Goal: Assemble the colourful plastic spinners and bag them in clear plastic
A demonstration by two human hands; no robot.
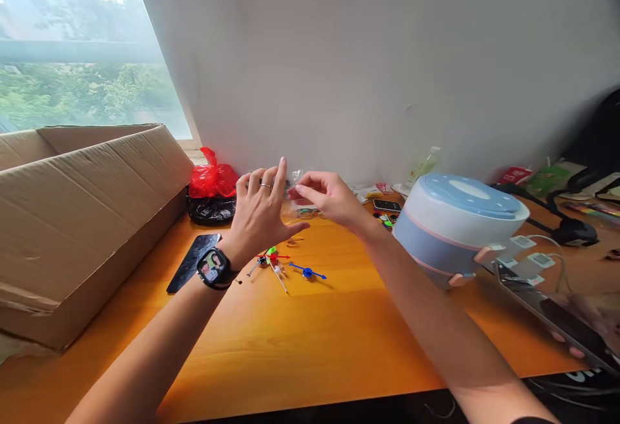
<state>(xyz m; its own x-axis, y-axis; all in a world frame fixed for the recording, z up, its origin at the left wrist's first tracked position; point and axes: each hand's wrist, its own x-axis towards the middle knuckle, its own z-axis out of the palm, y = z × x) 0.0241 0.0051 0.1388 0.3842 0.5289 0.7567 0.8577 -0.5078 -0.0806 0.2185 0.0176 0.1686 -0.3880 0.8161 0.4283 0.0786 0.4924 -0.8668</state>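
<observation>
My left hand [261, 208], with a ring and a smartwatch [213, 267] on the wrist, is raised over the table with its fingers spread. Close to its right, the fingertips of my right hand [324, 195] pinch a clear, crinkled plastic bag [297, 176]. The bag is partly hidden behind both hands, and its contents cannot be made out. Below my hands lie several small parts: a red double-ended arrow [274, 257], a green piece [272, 252], a thin white stick [281, 281] and, apart from them, a blue double-ended arrow [307, 273].
A cardboard box [97, 217] stands at left beside a black phone-like slab [194, 262] and a red plastic bag [212, 175]. To the right are a blue-white lunch-box-like container [455, 227], a small dark device [387, 205] and another person's hand holding a phone [552, 314].
</observation>
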